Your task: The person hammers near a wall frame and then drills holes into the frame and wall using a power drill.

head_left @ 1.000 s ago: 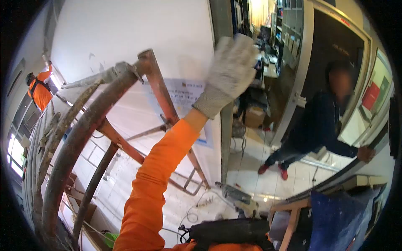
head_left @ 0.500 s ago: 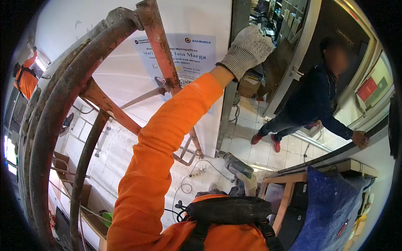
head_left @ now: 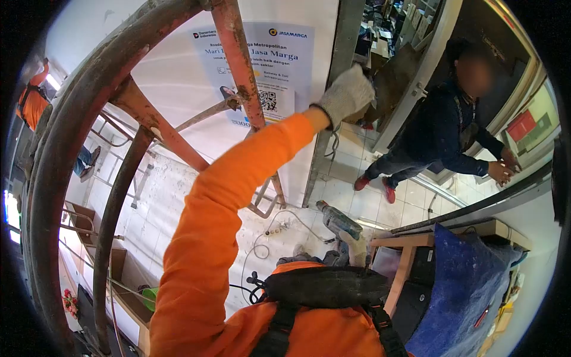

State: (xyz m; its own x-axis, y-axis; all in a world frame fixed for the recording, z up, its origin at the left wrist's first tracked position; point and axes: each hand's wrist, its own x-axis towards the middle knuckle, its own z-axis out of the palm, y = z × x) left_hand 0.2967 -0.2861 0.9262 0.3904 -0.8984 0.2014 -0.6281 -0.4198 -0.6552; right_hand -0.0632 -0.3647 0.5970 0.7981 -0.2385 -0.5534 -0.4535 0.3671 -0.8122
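Observation:
My left hand [head_left: 350, 94], in a grey-white knit glove, is raised in front of the door frame with its fingers curled closed. Anything inside the fingers is hidden. The orange sleeve [head_left: 208, 202] of that arm crosses the view beside a poster [head_left: 273, 101] on the white wall. Down by my waist, my right hand [head_left: 357, 249], also gloved, is wrapped round a power drill [head_left: 341, 224] that points up and away to the left. A cable [head_left: 297, 218] runs over the floor close to the drill.
Rusty scaffold tubes [head_left: 77, 137] stand at the left. A person in dark clothes [head_left: 434, 131] is at the doorway on the right. A blue sheet [head_left: 458, 285] covers things at lower right. Another person in orange [head_left: 33, 107] is far left. Cardboard boxes [head_left: 128, 291] lie below.
My left hand has moved slightly down and left, its fingers curling more. The person at the doorway has brought both hands together at the right. The camera view has shifted slightly.

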